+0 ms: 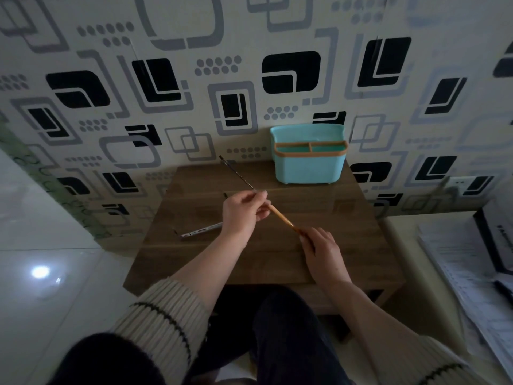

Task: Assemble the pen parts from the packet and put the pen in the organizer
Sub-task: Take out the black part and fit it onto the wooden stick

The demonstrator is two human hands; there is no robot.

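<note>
Midway through assembly, I watch the left hand (pixel 243 211) pinch a thin dark refill (pixel 236 172) where it meets the orange pen barrel (pixel 281 218), while the right hand (pixel 320 247) grips the barrel's near end with curled fingers. Both forearms reach in from 6 o'clock over the wooden tabletop (pixel 333 259), sleeves pushed back; the refill points toward 11 o'clock and the barrel runs down to 4 o'clock. To do this step well, I judge the refill should stay in line with the barrel and be fed straight, the right hand steadying, since so slim a rod may bend if pushed crooked. The packet (pixel 200 232) lies at 9 o'clock of the left hand. The teal organizer (pixel 308 170) stands at 1 o'clock by the wall, well apart from the pen.
</note>
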